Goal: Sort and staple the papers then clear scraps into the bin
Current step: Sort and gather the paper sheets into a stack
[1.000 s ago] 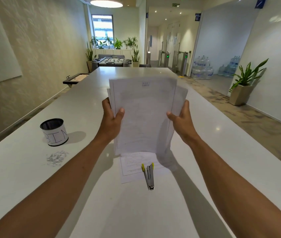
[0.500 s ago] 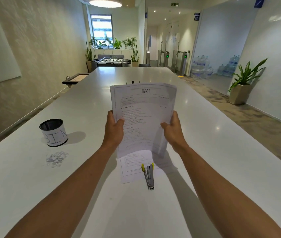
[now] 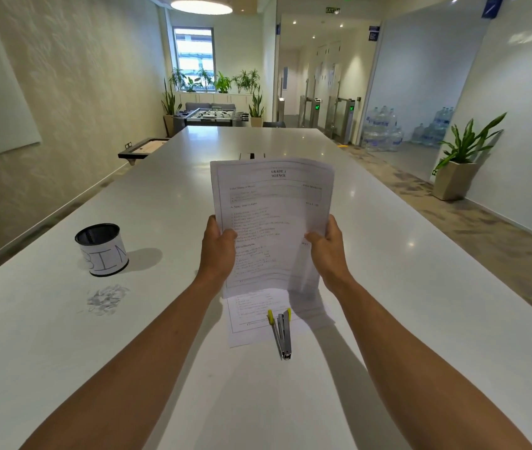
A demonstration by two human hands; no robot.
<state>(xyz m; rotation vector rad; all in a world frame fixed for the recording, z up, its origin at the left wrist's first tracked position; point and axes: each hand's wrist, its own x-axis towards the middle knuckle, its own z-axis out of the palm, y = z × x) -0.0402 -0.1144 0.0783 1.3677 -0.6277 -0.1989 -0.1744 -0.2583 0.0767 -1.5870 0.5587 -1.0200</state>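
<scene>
We stand at a long white table (image 3: 420, 287). Above it we hold a sheaf of printed papers (image 3: 274, 216) upright, headed "GRADE SCIENCE", our left hand (image 3: 217, 251) and right hand (image 3: 329, 251) each pinching a side edge. Half a second ago it looked the same; a second ago the sheets were fanned and higher. Another sheet (image 3: 251, 319) lies below, a stapler (image 3: 282, 334) resting on it. Left stand the bin (image 3: 102, 250) and, nearer us, scraps (image 3: 107, 298).

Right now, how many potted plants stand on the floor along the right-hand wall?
1: a potted plant in a pale square planter by the right wall, past the water bottles. More plants cluster at the far window; others may be hidden.
</scene>
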